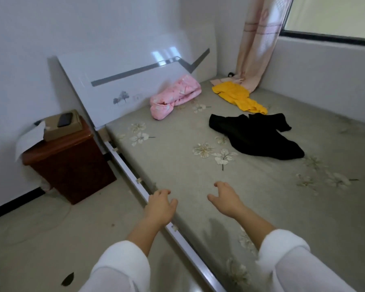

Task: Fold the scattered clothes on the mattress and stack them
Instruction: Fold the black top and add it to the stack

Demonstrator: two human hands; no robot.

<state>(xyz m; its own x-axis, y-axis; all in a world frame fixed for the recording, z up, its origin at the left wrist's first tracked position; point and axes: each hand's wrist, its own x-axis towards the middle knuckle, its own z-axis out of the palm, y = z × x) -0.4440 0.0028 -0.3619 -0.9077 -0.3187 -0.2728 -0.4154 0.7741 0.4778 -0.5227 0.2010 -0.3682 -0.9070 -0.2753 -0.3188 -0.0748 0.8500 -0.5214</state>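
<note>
Three garments lie loose on the grey flowered mattress (261, 207). A crumpled black top (255, 135) is in the middle. A yellow garment (238, 96) lies beyond it near the far corner. A pink padded garment (175, 95) is bunched against the headboard. My left hand (160, 204) hovers over the mattress's near left edge, fingers loosely curled, holding nothing. My right hand (226, 198) is stretched out above the mattress with relaxed fingers, also holding nothing. Both hands are well short of the clothes.
A white headboard (124, 81) stands at the mattress's left end. A brown bedside cabinet (70, 161) carries a cardboard box (61, 125) with a phone on it. A pink curtain (257, 43) hangs into the far corner. A metal bed rail (177, 234) borders the floor.
</note>
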